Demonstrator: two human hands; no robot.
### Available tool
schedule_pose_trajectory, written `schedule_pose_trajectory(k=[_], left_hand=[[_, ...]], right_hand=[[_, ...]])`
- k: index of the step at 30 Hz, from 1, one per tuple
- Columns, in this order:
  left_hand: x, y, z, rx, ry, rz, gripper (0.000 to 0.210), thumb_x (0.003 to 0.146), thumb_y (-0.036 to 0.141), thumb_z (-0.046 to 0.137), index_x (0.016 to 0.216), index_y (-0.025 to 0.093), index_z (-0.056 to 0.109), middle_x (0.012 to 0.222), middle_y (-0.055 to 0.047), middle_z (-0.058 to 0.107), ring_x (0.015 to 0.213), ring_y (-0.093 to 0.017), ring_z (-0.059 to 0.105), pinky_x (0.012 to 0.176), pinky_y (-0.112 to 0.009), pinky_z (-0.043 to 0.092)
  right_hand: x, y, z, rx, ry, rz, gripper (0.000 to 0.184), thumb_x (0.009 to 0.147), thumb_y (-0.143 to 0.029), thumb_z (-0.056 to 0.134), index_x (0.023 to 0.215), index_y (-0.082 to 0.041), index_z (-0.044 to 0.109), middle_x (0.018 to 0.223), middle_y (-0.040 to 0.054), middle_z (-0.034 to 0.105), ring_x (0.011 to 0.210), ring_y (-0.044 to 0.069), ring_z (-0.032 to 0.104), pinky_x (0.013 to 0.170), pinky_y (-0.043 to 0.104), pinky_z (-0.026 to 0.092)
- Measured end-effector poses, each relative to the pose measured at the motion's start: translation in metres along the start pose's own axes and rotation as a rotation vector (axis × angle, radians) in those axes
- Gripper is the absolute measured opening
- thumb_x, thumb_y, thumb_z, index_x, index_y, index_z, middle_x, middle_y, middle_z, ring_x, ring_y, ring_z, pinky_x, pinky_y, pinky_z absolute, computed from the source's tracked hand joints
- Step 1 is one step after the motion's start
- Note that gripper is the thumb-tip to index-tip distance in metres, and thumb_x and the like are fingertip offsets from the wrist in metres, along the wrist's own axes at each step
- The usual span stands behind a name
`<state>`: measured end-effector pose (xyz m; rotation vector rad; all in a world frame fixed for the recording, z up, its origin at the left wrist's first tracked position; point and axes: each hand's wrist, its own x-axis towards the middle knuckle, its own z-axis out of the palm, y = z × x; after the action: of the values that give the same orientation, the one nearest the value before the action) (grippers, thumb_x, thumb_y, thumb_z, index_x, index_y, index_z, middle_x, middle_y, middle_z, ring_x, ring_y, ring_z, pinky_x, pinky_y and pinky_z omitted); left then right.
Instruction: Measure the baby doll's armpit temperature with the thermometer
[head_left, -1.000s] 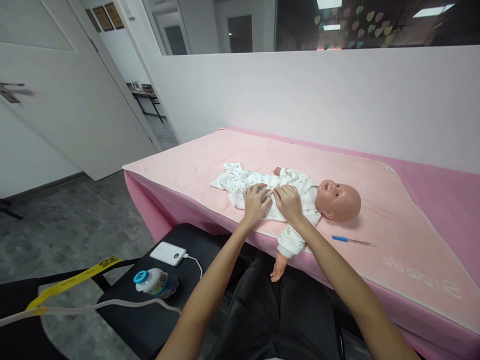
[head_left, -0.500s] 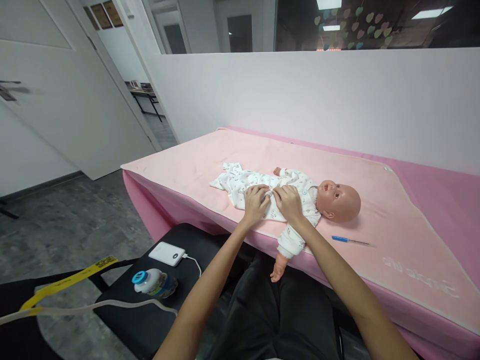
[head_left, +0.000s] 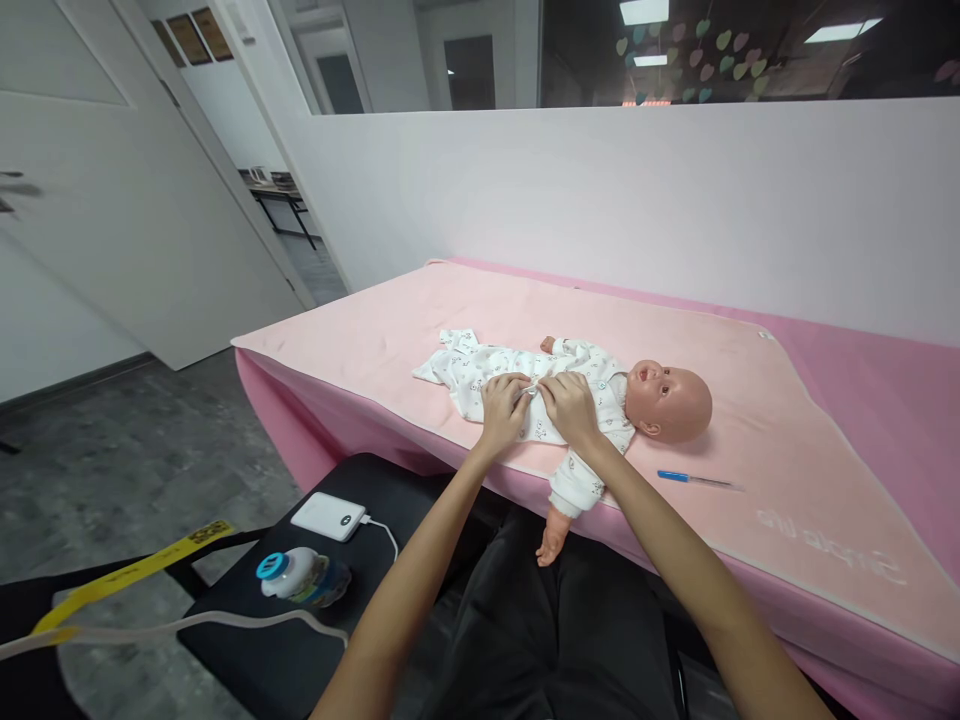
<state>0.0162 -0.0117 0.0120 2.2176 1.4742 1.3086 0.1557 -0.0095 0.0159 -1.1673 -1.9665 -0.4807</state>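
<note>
A baby doll lies on its back on the pink-covered table, head to the right. It wears a white patterned romper, whose legs stretch flat to the left. My left hand pinches the romper's front at the waist. Just right of it, my right hand grips the same cloth edge, its fingertips close to the left ones. Any fastener between the fingers is too small to make out. One doll arm hangs over the table's near edge; the other points to the far side.
A blue-capped pen lies near the doll's head on the pink blanket. On the black chair at left are a white power bank with a cable and a blue-lidded bottle. A white wall stands behind the table.
The whole view has shifted slightly. Both hands stay at the romper's waist, with only slight finger movement; the doll lies as before.
</note>
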Motion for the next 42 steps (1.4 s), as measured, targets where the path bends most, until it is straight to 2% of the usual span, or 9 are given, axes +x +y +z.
schedule_pose_trajectory(k=[18, 27, 32, 35, 37, 40, 42], left_hand=[[-0.001, -0.002, 0.000, -0.048, 0.018, -0.005, 0.007, 0.083, 0.021, 0.050, 0.083, 0.023, 0.057, 0.101, 0.000, 0.060, 0.100, -0.019, 0.048, 0.092, -0.037, 0.030], [-0.001, 0.001, -0.002, -0.051, 0.034, -0.012, 0.003, 0.076, 0.019, 0.051, 0.076, 0.021, 0.053, 0.096, -0.001, 0.061, 0.098, -0.020, 0.049, 0.091, -0.036, 0.031], [-0.002, 0.001, -0.002, -0.047, 0.019, 0.004, 0.006, 0.079, 0.023, 0.049, 0.075, 0.021, 0.052, 0.096, -0.001, 0.061, 0.096, -0.020, 0.049, 0.089, -0.037, 0.032], [-0.002, 0.002, -0.002, -0.071, 0.091, -0.014, 0.025, 0.082, 0.028, 0.046, 0.059, 0.019, 0.047, 0.089, -0.002, 0.060, 0.090, -0.019, 0.050, 0.087, -0.036, 0.034], [-0.003, 0.000, -0.002, -0.078, 0.190, -0.079, 0.033, 0.083, 0.032, 0.047, 0.052, 0.019, 0.043, 0.083, -0.003, 0.059, 0.087, -0.019, 0.050, 0.087, -0.036, 0.035], [-0.003, -0.005, -0.003, -0.111, 0.383, -0.288, 0.035, 0.082, 0.036, 0.048, 0.052, 0.020, 0.039, 0.074, -0.003, 0.054, 0.082, -0.018, 0.050, 0.082, -0.034, 0.040], [-0.002, -0.009, -0.004, -0.138, 0.444, -0.410, 0.033, 0.084, 0.037, 0.042, 0.055, 0.021, 0.039, 0.067, -0.001, 0.050, 0.075, -0.016, 0.049, 0.075, -0.031, 0.042]], right_hand=[[0.000, -0.001, -0.001, -0.002, 0.007, -0.003, 0.021, 0.091, -0.024, 0.041, 0.085, -0.018, 0.061, 0.075, 0.0031, 0.060, 0.077, 0.016, 0.052, 0.078, 0.028, 0.035], [-0.001, -0.001, -0.002, 0.013, 0.020, -0.014, 0.021, 0.090, -0.021, 0.042, 0.082, -0.018, 0.061, 0.075, 0.0032, 0.060, 0.076, 0.016, 0.051, 0.077, 0.029, 0.035], [-0.001, -0.002, -0.003, 0.005, 0.003, -0.006, 0.021, 0.090, -0.023, 0.042, 0.081, -0.019, 0.061, 0.076, 0.0038, 0.060, 0.076, 0.017, 0.051, 0.076, 0.029, 0.034], [0.000, -0.003, -0.004, 0.009, 0.011, 0.025, 0.022, 0.091, -0.023, 0.041, 0.082, -0.018, 0.060, 0.076, 0.0038, 0.061, 0.075, 0.016, 0.051, 0.076, 0.029, 0.034], [0.000, -0.003, -0.004, 0.017, 0.022, 0.046, 0.021, 0.091, -0.022, 0.040, 0.084, -0.018, 0.060, 0.075, 0.0034, 0.061, 0.075, 0.016, 0.051, 0.076, 0.029, 0.034], [0.001, -0.002, -0.004, 0.023, 0.046, 0.078, 0.019, 0.089, -0.019, 0.041, 0.086, -0.018, 0.059, 0.075, 0.0028, 0.062, 0.074, 0.016, 0.051, 0.076, 0.029, 0.035], [0.001, -0.002, -0.005, 0.030, 0.058, 0.120, 0.018, 0.087, -0.016, 0.041, 0.084, -0.018, 0.059, 0.075, 0.0030, 0.061, 0.073, 0.016, 0.051, 0.075, 0.029, 0.035]])
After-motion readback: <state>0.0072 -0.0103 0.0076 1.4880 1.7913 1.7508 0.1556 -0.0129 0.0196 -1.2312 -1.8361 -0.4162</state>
